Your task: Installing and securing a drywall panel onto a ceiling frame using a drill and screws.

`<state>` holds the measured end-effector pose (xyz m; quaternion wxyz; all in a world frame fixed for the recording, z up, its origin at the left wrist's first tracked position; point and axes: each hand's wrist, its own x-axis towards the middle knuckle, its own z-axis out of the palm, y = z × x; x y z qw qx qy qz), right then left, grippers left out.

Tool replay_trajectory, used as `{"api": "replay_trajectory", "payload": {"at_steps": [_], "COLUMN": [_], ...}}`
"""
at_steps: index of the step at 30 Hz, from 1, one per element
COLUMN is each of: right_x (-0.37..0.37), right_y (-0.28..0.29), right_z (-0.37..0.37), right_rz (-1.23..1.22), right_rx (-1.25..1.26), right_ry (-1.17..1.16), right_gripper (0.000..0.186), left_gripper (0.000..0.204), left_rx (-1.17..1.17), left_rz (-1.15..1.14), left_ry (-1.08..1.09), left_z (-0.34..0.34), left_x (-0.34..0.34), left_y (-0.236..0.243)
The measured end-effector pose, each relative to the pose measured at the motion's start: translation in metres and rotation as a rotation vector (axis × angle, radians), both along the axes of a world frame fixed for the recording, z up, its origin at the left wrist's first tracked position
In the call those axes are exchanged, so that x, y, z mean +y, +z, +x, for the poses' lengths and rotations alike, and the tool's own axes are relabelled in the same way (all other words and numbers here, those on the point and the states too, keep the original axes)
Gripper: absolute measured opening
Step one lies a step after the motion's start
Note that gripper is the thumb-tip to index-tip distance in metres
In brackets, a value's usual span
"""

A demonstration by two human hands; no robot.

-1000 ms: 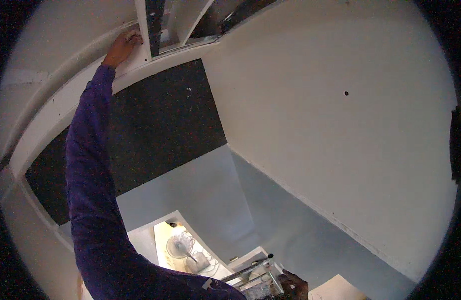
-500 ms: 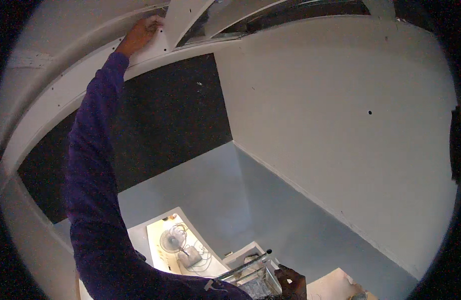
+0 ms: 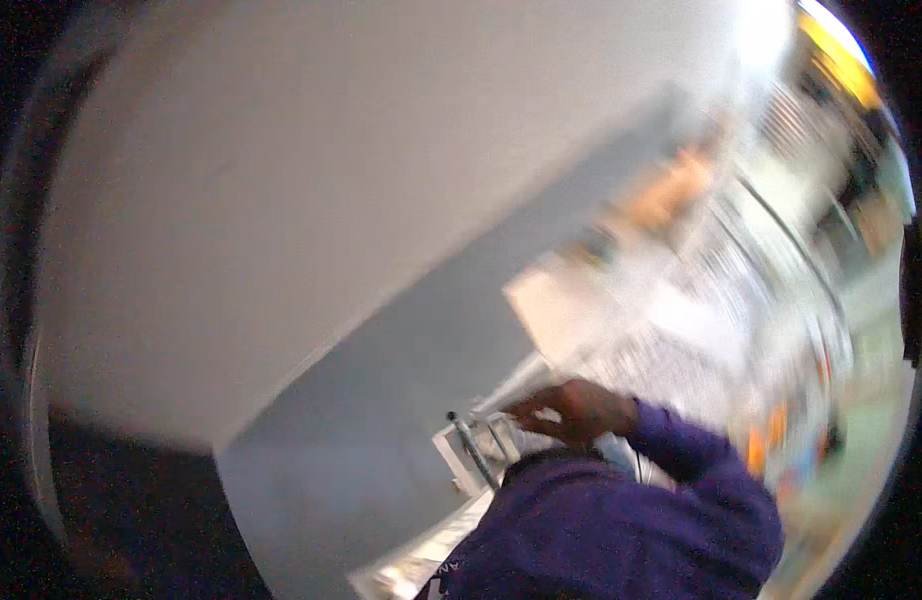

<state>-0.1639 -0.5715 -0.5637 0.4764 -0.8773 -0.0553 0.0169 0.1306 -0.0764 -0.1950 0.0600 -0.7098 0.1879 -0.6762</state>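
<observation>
Metal frame (image 3: 471, 450): tilted in view, dark-capped at one end, standing out against the blue-grey wall (image 3: 381, 400).
Right hand (image 3: 578, 412): curled, just right of the frame, perhaps placed there for support; cannot tell through the blur whether gripping it.
Left hand: out of view, so impossible to call open or closed.
Purple sleeve (image 3: 681, 440): bent, right of the frame.
Pale surface (image 3: 311, 200): broad, plain, above the frame.
Dark panel (image 3: 141, 500): well left of the frame.

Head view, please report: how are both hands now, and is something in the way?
Left hand out of view. Right hand near metal tube, grip unclear. Obstructions: cannot tell, background blurred.
</observation>
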Motion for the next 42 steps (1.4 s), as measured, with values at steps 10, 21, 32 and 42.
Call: {"api": "replay_trajectory", "payload": {"at_steps": [10, 21, 32, 42], "right_x": [0.072, 0.010, -0.113, -0.185], "right_y": [0.006, -0.050, -0.085, -0.115], "right_z": [-0.130, -0.255, -0.384, -0.419], "right_rz": [0.113, 0.194, 0.094, 0.188], "right_rx": [0.100, 0.129, 0.208, 0.446], "right_ry": [-0.574, -1.095, -1.407, -1.465], "right_gripper": [0.039, 0.043, 0.040, 0.035], "left_gripper": [0.032, 0.023, 0.017, 0.013], "left_rx": [0.649, 1.143, 1.413, 1.557], "left_rz": [-0.316, 0.224, 0.823, 1.155], "left_ry": [-1.006, -1.757, -1.697, -1.667], "left_z": [-0.007, -0.175, -0.325, -0.391], "left_x": [-0.226, -0.501, -0.674, -0.802], "left_y": [-0.374, -0.398, -0.445, -0.478]}}
